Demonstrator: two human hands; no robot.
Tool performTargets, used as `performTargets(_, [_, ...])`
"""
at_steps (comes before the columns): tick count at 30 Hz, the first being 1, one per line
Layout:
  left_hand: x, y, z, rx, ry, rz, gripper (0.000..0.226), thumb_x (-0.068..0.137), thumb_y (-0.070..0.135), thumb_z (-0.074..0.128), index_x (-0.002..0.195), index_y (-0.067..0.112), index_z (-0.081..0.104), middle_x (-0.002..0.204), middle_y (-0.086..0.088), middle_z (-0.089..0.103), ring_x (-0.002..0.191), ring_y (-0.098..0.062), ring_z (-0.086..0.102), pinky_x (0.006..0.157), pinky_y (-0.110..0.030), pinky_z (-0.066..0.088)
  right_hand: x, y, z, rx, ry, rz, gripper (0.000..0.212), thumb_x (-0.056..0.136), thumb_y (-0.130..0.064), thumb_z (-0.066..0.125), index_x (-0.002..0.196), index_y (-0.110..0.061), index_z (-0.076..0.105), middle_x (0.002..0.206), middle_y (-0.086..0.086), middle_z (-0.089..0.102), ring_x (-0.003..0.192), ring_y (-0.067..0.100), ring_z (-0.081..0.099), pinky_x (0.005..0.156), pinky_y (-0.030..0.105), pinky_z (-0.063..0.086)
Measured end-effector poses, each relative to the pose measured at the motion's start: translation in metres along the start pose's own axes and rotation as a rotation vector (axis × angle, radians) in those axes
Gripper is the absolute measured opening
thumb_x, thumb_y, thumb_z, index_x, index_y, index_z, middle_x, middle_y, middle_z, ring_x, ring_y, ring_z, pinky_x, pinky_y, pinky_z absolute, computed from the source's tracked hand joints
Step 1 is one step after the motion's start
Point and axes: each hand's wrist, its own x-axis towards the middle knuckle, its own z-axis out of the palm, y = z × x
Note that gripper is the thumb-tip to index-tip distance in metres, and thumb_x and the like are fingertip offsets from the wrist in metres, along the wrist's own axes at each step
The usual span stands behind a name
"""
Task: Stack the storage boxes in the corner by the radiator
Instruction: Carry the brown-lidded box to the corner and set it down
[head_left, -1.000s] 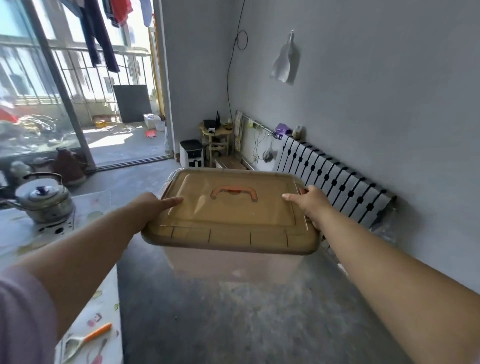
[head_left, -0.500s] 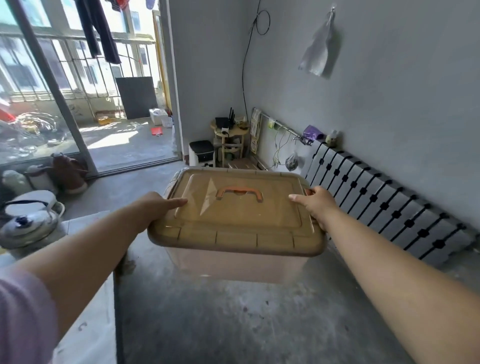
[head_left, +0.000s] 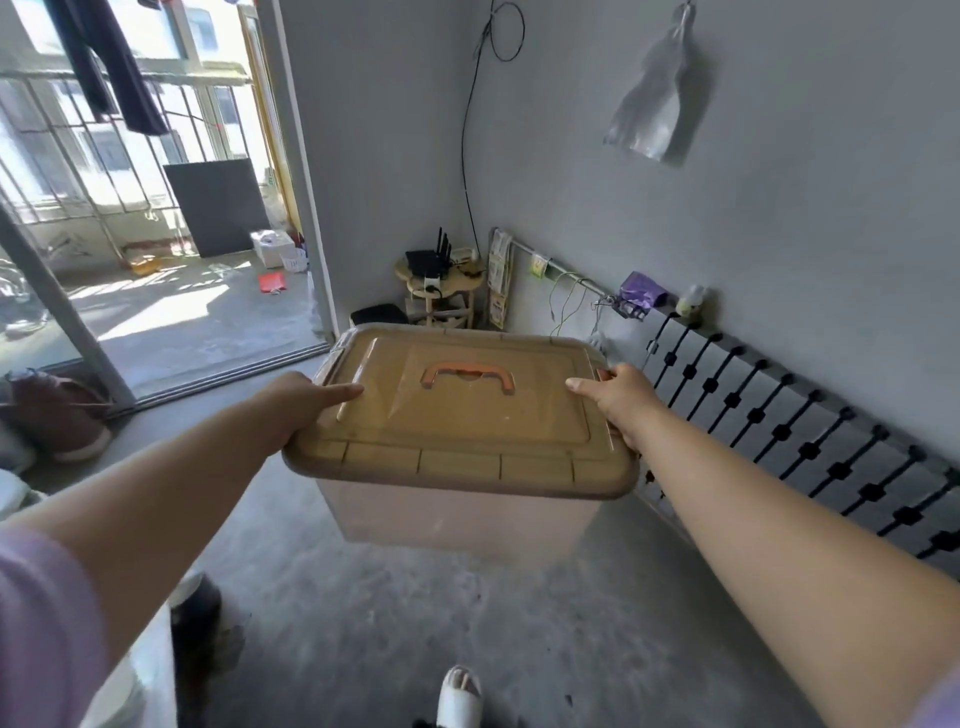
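Observation:
I carry a clear storage box (head_left: 457, 512) with a tan lid and an orange handle, held in the air in front of me above the concrete floor. My left hand (head_left: 298, 405) grips its left edge, thumb lying on the lid and fingers under the rim. On the opposite side my right hand (head_left: 621, 400) holds the right edge the same way. The radiator (head_left: 810, 441) runs along the wall to the right, and the corner lies beyond the box.
A small wooden stand with a router (head_left: 441, 275) and a black bin (head_left: 378, 315) fill the far corner. An open balcony door (head_left: 156, 291) is at the left. A plastic bag (head_left: 652, 98) hangs on the wall. My slippered foot (head_left: 460, 699) shows at the bottom.
I have walked forward with the box. The table with the kettle has slid out of view at the left, and the corner and radiator are closer. Both hands keep their hold.

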Motion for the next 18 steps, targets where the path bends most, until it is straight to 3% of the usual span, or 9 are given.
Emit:
performTargets(5, [0.098,0.034,-0.005,0.010,0.032,-0.036,0.061,0.069,0.051,0.077,0.104,0.001,0.067,0.099,-0.018,0.069,0.092,-0.035,0.066,0.089,-0.044,0.054,0.109,-0.030,0.035,-0.031,-0.009,0.003,0.068,0.079,-0.038,0.073,0.132,-0.005,0.044,0.129,0.016,0.057,0.116,0.035,0.057,0.099,0.050,0.049])
performTargets(15, [0.299,0.098,-0.044,-0.006,0.042,-0.028,0.060,0.070,0.048,0.077,0.105,0.001,0.066,0.095,-0.015,0.067,0.084,-0.032,0.063,0.072,-0.036,0.050,0.301,-0.111,0.117,-0.078,-0.004,0.022,0.072,0.084,-0.039,0.069,0.138,-0.002,0.039,0.136,0.017,0.051,0.122,0.035,0.052,0.100,0.044,0.046])
performTargets(18, [0.369,0.114,-0.064,-0.003,0.023,-0.010,0.058,0.071,0.047,0.076,0.107,0.002,0.066,0.098,-0.016,0.068,0.088,-0.034,0.064,0.076,-0.038,0.052,0.349,-0.134,0.150,-0.045,0.031,0.024,0.071,0.083,-0.039,0.070,0.135,-0.002,0.041,0.135,0.017,0.052,0.122,0.034,0.052,0.099,0.044,0.046])
